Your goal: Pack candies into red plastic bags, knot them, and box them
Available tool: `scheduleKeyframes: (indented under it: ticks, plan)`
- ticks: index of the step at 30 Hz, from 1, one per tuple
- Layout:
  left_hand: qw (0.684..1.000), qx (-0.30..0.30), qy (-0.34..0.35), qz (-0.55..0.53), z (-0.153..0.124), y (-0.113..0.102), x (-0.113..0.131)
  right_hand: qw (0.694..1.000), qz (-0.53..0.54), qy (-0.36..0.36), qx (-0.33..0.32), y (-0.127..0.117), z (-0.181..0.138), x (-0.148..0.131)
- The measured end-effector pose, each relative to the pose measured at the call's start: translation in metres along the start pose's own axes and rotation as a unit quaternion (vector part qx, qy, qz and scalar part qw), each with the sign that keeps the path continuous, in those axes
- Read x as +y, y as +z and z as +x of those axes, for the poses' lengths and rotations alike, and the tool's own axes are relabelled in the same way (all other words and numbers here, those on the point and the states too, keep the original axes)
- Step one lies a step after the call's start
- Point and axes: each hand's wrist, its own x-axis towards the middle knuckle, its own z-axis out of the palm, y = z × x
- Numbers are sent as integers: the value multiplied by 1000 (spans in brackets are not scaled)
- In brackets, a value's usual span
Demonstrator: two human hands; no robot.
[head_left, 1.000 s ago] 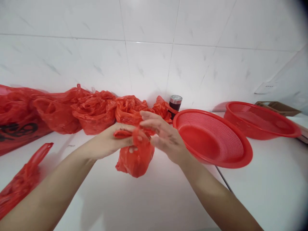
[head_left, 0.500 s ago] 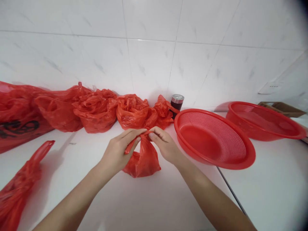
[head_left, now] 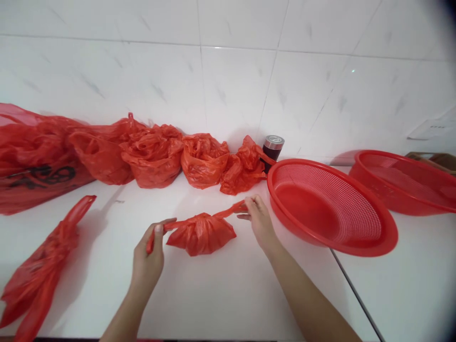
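A small red plastic bag [head_left: 202, 236] rests on the white table in front of me, gathered and knotted at its top. Its two handles stretch out sideways. My left hand [head_left: 152, 247] is closed around the left handle, thumb pressed on top. The right handle is pinched between the thumb and fingers of my right hand [head_left: 257, 216]. What the bag contains is hidden. Another tied red plastic bag [head_left: 46, 266] lies to the left of my left hand, one handle pointing up and away.
Several red bags [head_left: 153, 159] stand in a row against the tiled wall [head_left: 235, 90]. Beside them is a dark jar with a silver lid [head_left: 273, 145]. A red perforated basin [head_left: 333, 209] and another red basin [head_left: 409, 185] sit at right. A seam [head_left: 356, 294] crosses the table.
My hands have moved apart, pulling the bag's handles to either side. The bag's top has drawn down into a tight knot, and the camera view has shifted slightly.
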Motion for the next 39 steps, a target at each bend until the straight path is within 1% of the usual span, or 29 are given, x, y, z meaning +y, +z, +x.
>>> scheduleKeyframes:
  ticks: [1, 2, 4, 6, 8, 11, 16, 20, 22, 25, 29, 33, 36, 39]
  plan:
    - [1000, 14, 6, -1, 0, 10, 3, 998, -64, -23, -13, 9, -1, 4]
    - [1000, 17, 13, 10, 1, 20, 7, 989, -138, -40, -33, 18, -4, 8]
    - [998, -6, 21, 54, 7, 36, 11, 957, -274, -61, -75, 33, -8, 16]
    - [994, -41, 17, 97, 14, 46, 10, 931, -344, -70, -99, 39, -9, 24]
    - [989, -65, 15, 132, 22, 49, 6, 928, -354, -65, -96, 36, -5, 29]
    - [975, -89, 13, 203, 36, 50, -1, 929, -359, -32, -86, 24, 11, 35]
    - [934, -112, 14, 339, 65, 65, -11, 912, -406, 5, -67, 10, 38, 45]
    - [906, -109, 52, 405, 79, 79, -16, 888, -459, 18, -31, 7, 47, 51]
    - [896, -103, 79, 424, 82, 82, -18, 877, -480, 14, -28, 7, 46, 54]
    - [886, -86, 104, 443, 82, 80, -21, 866, -498, 3, -42, 6, 43, 57]
    - [884, -78, 90, 452, 84, 68, -30, 868, -493, 4, -63, 1, 41, 53]
    - [893, -81, 37, 442, 88, 46, -42, 894, -440, 31, -80, -12, 39, 47]
    - [902, -101, -9, 420, 94, 27, -49, 920, -377, 50, -93, -23, 35, 46]
    - [909, -127, -53, 393, 103, 13, -48, 942, -316, 58, -97, -27, 33, 50]
